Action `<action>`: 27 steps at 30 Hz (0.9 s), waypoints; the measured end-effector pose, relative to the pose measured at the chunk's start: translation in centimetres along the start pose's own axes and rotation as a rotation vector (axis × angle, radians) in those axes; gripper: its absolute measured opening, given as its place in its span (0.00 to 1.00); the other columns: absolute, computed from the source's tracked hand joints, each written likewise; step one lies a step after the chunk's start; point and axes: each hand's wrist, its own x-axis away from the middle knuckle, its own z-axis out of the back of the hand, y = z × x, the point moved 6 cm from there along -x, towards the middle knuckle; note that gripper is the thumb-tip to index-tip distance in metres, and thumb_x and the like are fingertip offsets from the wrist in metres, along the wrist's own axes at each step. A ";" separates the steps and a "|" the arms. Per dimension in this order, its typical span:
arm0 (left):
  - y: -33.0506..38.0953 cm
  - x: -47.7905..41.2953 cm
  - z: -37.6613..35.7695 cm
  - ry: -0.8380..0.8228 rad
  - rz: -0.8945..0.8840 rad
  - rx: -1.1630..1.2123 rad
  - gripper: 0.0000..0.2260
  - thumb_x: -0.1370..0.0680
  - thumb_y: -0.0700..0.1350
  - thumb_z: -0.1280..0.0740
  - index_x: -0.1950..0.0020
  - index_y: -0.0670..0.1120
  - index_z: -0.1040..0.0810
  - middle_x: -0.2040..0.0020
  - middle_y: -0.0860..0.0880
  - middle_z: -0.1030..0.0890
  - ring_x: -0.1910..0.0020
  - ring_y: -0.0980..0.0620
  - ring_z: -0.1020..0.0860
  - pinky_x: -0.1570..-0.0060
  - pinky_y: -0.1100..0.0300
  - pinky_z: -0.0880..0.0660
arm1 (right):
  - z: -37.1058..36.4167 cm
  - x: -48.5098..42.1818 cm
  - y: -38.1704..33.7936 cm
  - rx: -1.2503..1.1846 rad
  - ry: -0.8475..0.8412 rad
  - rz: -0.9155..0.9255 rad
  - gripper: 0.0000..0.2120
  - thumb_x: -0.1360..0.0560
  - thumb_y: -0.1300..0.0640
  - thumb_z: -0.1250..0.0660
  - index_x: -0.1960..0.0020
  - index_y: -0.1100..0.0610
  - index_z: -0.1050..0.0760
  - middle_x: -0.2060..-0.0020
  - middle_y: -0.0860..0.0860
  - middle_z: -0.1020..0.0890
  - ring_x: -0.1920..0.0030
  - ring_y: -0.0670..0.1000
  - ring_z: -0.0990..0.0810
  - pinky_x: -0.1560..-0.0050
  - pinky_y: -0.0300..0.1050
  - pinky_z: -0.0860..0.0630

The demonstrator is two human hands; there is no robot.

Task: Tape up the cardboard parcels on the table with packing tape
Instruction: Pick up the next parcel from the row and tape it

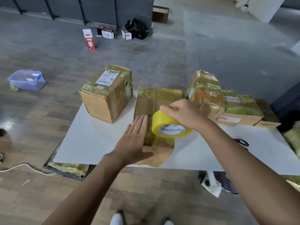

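Pressing a flat left hand (pixel 134 138), fingers straight and close together, on the near left of a taped box (pixel 155 98) at the middle of the white tabletop (pixel 90 135), a person grips a yellow tape roll (pixel 170 129) with the right hand (pixel 183 113), whose fingers curl over the roll's upper rim and hide it. The roll is held on edge over the box top, its core printed "MADE IN CHINA". Whether it touches the cardboard, or a strip runs from it, cannot be told. The left palm and wrist cover part of the box's near side. Black scissors (pixel 241 142) lie on the tabletop at right, mostly hidden behind the right forearm. A taller box (pixel 105 95) stands at the far left corner, its label too small to read. Film-wrapped parcels (pixel 211 96) crowd the far right, piled so that their number is unclear. Below the tabletop's near edge, more wrapped goods and a white bag show only in part. The floor (pixel 40 127) is wood-look near the table and grey beyond. On it sit a clear tub (pixel 26 80) at left, red-and-white cartons (pixel 89 38), a black bag (pixel 136 29) and an open carton (pixel 160 13) by a dark wall. A white cable (pixel 21 168) trails at lower left, and white shoes (pixel 116 219) are cut off by the bottom edge.
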 end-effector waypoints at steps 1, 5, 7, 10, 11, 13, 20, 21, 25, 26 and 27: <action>0.2 -0.3 -0.2 -0.002 0.004 -0.018 0.55 0.29 0.60 0.27 0.21 0.45 0.65 0.19 0.50 0.58 0.21 0.52 0.59 0.23 0.52 0.52 | -0.2 0.1 -0.3 0.022 -0.002 0.026 0.28 0.22 0.40 0.36 0.67 0.63 0.37 0.71 0.53 0.42 0.71 0.49 0.41 0.66 0.47 0.45; -0.7 -0.7 -0.7 0.002 0.023 -0.043 0.55 0.30 0.59 0.26 0.21 0.44 0.63 0.19 0.48 0.54 0.20 0.51 0.53 0.23 0.53 0.48 | -0.5 0.0 0.0 -0.008 -0.043 0.044 0.29 0.22 0.41 0.37 0.61 0.69 0.29 0.69 0.54 0.35 0.69 0.49 0.35 0.65 0.47 0.39; -1.3 -0.8 -0.6 -0.024 0.021 -0.074 0.54 0.29 0.60 0.27 0.21 0.44 0.63 0.19 0.48 0.55 0.20 0.52 0.54 0.23 0.52 0.48 | -0.6 -0.3 0.0 -0.032 -0.057 0.027 0.29 0.23 0.40 0.36 0.60 0.69 0.28 0.69 0.54 0.33 0.68 0.49 0.33 0.64 0.47 0.38; -1.8 -1.0 -0.4 -0.035 0.040 -0.062 0.53 0.29 0.60 0.27 0.20 0.44 0.61 0.19 0.50 0.56 0.20 0.53 0.55 0.23 0.50 0.48 | -0.5 -0.7 -0.8 -0.003 -0.058 0.023 0.28 0.23 0.41 0.35 0.68 0.63 0.35 0.70 0.53 0.38 0.70 0.49 0.38 0.66 0.47 0.42; -1.8 -1.0 -0.3 -0.045 0.049 -0.076 0.53 0.28 0.61 0.28 0.20 0.44 0.62 0.19 0.50 0.57 0.21 0.53 0.56 0.23 0.50 0.48 | -0.3 -0.7 -1.1 0.039 -0.049 0.026 0.26 0.23 0.42 0.34 0.68 0.59 0.39 0.70 0.53 0.41 0.70 0.49 0.41 0.66 0.47 0.44; -1.9 -1.0 -0.2 -0.066 0.062 -0.115 0.52 0.28 0.62 0.30 0.21 0.45 0.62 0.19 0.51 0.58 0.21 0.53 0.56 0.23 0.49 0.50 | 0.2 -0.5 -1.2 0.164 -0.040 0.009 0.25 0.22 0.43 0.36 0.67 0.56 0.43 0.70 0.52 0.44 0.70 0.50 0.44 0.67 0.47 0.47; -0.5 -1.7 -0.4 -0.107 0.072 -0.313 0.50 0.25 0.66 0.38 0.21 0.42 0.65 0.20 0.46 0.62 0.21 0.50 0.60 0.24 0.41 0.56 | 1.2 0.0 0.4 0.116 -0.008 -0.028 0.25 0.22 0.45 0.35 0.68 0.58 0.41 0.73 0.51 0.44 0.72 0.49 0.44 0.68 0.46 0.47; 0.1 -2.1 -0.5 -0.097 0.037 -0.291 0.50 0.26 0.66 0.37 0.21 0.42 0.65 0.20 0.46 0.61 0.21 0.50 0.60 0.24 0.42 0.57 | 1.2 0.1 0.4 0.107 0.014 -0.025 0.25 0.22 0.45 0.35 0.68 0.58 0.40 0.73 0.51 0.43 0.72 0.49 0.44 0.68 0.46 0.46; 0.6 -3.0 -1.3 -0.068 -0.062 -0.167 0.57 0.31 0.69 0.32 0.23 0.44 0.67 0.20 0.49 0.61 0.21 0.52 0.59 0.23 0.49 0.59 | 0.9 0.1 0.5 0.102 0.011 -0.032 0.24 0.23 0.43 0.35 0.69 0.57 0.38 0.73 0.52 0.40 0.72 0.48 0.41 0.68 0.47 0.44; 0.3 -3.0 -1.5 -0.074 -0.063 -0.164 0.57 0.32 0.70 0.32 0.24 0.44 0.68 0.20 0.49 0.60 0.21 0.52 0.58 0.23 0.49 0.58 | 0.9 0.1 0.6 0.085 0.000 -0.047 0.24 0.24 0.42 0.35 0.68 0.57 0.38 0.72 0.52 0.40 0.71 0.49 0.40 0.67 0.47 0.44; 0.0 -3.0 -1.7 -0.085 -0.063 -0.168 0.57 0.32 0.70 0.32 0.25 0.45 0.69 0.21 0.49 0.60 0.21 0.53 0.57 0.23 0.49 0.58 | 0.9 0.1 0.8 0.076 -0.006 -0.061 0.25 0.24 0.41 0.34 0.68 0.56 0.39 0.72 0.51 0.40 0.71 0.49 0.40 0.67 0.47 0.44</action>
